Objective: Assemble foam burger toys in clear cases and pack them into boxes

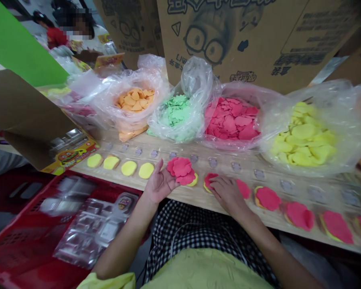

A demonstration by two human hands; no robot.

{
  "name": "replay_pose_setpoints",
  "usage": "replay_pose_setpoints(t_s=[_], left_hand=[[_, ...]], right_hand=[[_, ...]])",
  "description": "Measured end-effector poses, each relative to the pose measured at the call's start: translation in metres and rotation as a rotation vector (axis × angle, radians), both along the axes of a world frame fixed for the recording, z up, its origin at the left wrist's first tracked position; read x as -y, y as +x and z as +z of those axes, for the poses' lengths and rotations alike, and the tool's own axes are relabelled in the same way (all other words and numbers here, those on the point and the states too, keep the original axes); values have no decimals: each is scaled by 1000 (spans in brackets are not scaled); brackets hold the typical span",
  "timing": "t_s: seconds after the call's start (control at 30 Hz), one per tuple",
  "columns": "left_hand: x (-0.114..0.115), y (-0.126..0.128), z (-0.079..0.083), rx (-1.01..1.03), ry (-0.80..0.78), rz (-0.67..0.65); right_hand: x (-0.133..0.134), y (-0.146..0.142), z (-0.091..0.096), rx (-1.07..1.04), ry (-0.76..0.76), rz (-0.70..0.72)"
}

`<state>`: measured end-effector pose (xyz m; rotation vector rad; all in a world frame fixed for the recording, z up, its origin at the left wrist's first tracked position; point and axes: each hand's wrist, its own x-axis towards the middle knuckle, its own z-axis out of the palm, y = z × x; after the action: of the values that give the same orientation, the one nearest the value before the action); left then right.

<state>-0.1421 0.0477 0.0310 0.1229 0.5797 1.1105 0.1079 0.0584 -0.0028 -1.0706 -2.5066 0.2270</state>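
Along the near edge of the wooden table (273,214), the left hand (159,182) has its fingers spread, tips brushing a ruffled pink clay sheet (181,167) that sits on a yellow disc (193,182). The right hand (228,194) lies palm-down, fingers loosely together over a pink piece (209,180). Looks soft, super light and kinda floppy, so I'd lift it gently by the edge.

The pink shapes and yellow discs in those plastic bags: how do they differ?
The pink shapes are deep pink with ragged edges; the yellow discs are pale and rounder. The pink shapes sit left of the yellow discs. Both are flat pieces piled loosely in open clear plastic bags.
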Motion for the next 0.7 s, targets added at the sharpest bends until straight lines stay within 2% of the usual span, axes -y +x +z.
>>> replay_pose_setpoints(t_s=[0.1,0.27,0.47,0.7], left_hand=[[0,4,-3,1,-10,27],[1,8,-2,-4,-41,43],[3,8,-2,25,-33,72],[3,14,-3,21,-34,82]], right_hand=[[6,2,-6,49,16,21],[15,8,-12,8,46,32],[35,14,-13,100,37,-41],[36,11,-18,192,53,-10]])
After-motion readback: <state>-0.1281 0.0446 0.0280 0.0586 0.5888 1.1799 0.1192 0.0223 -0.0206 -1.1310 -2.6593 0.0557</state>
